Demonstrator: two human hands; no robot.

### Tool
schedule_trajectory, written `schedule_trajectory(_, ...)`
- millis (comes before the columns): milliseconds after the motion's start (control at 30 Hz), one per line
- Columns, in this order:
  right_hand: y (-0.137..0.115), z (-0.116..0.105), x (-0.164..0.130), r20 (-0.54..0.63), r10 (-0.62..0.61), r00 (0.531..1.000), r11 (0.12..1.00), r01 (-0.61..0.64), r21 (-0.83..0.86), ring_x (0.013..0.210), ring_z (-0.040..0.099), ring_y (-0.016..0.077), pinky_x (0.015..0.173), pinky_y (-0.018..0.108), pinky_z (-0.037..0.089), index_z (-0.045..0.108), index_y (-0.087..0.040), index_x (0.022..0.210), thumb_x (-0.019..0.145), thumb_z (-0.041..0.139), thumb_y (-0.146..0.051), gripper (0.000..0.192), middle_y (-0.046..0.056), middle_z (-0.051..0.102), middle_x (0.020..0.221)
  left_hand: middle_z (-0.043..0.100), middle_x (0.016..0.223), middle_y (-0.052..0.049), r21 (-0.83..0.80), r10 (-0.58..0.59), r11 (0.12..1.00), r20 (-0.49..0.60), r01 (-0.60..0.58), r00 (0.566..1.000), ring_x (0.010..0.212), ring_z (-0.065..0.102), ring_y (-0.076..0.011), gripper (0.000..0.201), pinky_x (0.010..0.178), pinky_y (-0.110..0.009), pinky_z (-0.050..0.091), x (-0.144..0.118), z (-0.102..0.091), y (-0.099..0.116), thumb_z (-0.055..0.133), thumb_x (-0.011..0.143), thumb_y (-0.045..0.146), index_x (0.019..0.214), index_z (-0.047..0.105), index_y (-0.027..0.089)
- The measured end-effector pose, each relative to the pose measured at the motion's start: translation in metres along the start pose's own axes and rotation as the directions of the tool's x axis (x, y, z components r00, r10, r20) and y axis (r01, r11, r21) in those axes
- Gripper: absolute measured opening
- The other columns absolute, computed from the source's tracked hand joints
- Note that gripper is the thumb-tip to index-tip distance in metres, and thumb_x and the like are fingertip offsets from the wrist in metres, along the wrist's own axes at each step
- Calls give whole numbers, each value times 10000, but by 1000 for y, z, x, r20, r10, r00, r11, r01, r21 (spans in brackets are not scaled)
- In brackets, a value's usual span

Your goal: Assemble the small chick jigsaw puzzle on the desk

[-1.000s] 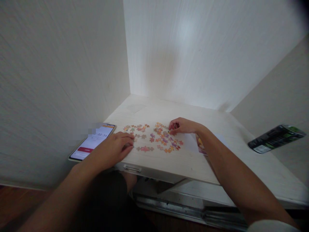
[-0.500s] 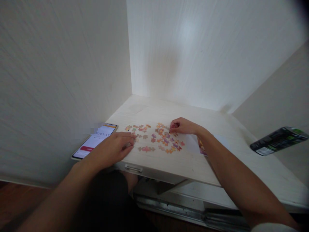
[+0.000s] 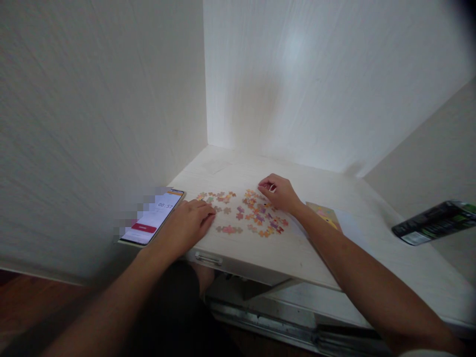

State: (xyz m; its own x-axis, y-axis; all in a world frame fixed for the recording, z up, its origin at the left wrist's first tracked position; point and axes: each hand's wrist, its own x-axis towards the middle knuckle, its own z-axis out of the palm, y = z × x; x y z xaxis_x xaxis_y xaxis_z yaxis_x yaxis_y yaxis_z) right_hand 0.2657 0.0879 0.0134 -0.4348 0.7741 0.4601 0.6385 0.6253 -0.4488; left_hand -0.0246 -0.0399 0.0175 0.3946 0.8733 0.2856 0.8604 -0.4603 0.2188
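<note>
Pale counter (image 3: 297, 253) in a corner carries loose puzzle pieces (image 3: 256, 214), thin, light, stiff card, best pinched at the edges. Right hand (image 3: 279, 193) pinches one piece; left hand (image 3: 188, 223) rests flat, fingers together, beside the phone (image 3: 154, 218).

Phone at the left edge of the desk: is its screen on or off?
On. The phone lies face up beside the left hand, its screen lit white with timer digits and a red button showing.
</note>
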Motion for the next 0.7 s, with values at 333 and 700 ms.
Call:
schedule_trajectory(333, 3, 2, -1, -24, -6, 1000, 999, 7, 38, 731, 587, 170, 709, 310, 477, 669, -180, 865, 849, 593, -296, 140, 76, 666, 828, 753, 983, -57, -87, -137, 987, -7, 136, 991, 901, 667, -239, 283, 833, -362, 497, 0, -3, -11, 495, 932, 321, 1019, 736, 202)
schedule_trajectory(700, 6, 7, -1, -54, -37, 998, 999, 38, 16, 703, 603, 152, 683, 287, 485, 678, -173, 840, 834, 609, -231, 89, 55, 675, 795, 688, 947, -79, -13, -86, 996, -108, 85, 990, 899, 633, -233, 271, 847, -370, 487, 1, -6, -23, 463, 951, 286, 920, 709, 176)
